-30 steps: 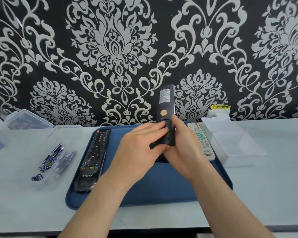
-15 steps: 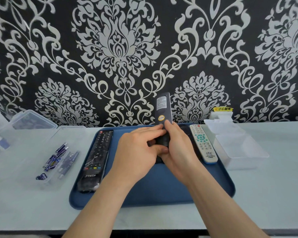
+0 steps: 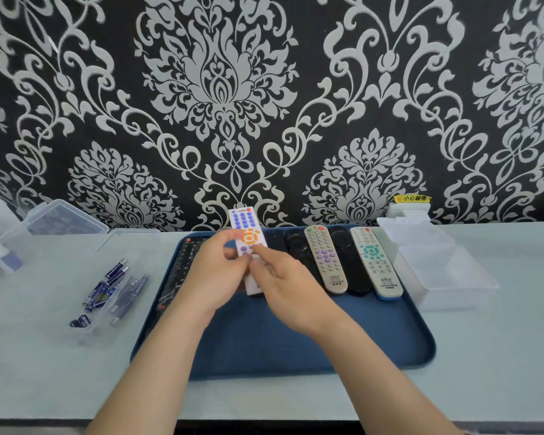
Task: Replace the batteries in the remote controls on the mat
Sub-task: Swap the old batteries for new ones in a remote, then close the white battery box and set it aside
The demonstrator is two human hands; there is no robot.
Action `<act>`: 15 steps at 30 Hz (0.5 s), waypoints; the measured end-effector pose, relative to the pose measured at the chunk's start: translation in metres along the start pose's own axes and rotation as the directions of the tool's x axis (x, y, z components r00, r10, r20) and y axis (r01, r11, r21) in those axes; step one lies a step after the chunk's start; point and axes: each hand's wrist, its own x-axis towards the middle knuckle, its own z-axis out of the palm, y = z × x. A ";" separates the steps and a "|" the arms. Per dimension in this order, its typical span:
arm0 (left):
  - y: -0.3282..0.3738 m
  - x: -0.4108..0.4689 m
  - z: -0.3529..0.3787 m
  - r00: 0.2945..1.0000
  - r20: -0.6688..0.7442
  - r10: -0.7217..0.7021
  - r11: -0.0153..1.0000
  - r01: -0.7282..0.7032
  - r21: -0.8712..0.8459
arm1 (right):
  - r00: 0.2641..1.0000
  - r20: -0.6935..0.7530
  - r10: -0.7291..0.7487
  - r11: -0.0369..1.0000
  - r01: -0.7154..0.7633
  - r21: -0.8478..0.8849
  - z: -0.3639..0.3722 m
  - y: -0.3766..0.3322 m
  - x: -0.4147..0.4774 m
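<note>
White remote point(image 3: 245, 227) now aloft beside grey remote point(image 3: 326, 259)

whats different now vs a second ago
The left hand and right hand no longer hold the dark remote upright; they now grip a white remote with blue and orange buttons, facing the camera. The teal-buttoned remote, long black remote and batteries stayed put.

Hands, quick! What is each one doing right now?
Left hand: closed, holding the white remote.
Right hand: closed, holding the same remote lower down.
</note>
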 end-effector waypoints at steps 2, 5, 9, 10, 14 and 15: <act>-0.008 0.005 -0.005 1.000 0.010 -0.011 0.991 0.009 0.134 | 0.999 -0.026 -0.027 0.994 0.024 -0.103 -0.005 0.002 -0.003; -0.015 0.007 -0.008 0.998 0.037 -0.052 0.951 0.038 0.308 | 0.992 -0.096 -0.079 0.950 0.046 -0.310 -0.010 0.009 -0.002; -0.022 0.012 -0.005 0.994 0.089 -0.065 0.906 0.021 0.424 | 0.992 -0.121 -0.021 0.923 -0.027 -0.383 -0.022 0.012 -0.005; -0.023 0.012 -0.002 0.994 0.095 -0.047 0.892 -0.001 0.452 | 0.993 -0.113 -0.026 0.906 -0.025 -0.423 -0.024 0.014 -0.007; -0.017 0.009 0.005 0.998 0.055 0.004 0.774 -0.038 0.632 | 0.998 -0.057 0.014 0.858 -0.041 -0.511 -0.027 0.015 -0.010; -0.016 0.009 0.008 0.999 0.052 0.005 0.763 -0.038 0.645 | 0.998 -0.059 0.015 0.863 -0.043 -0.504 -0.028 0.015 -0.011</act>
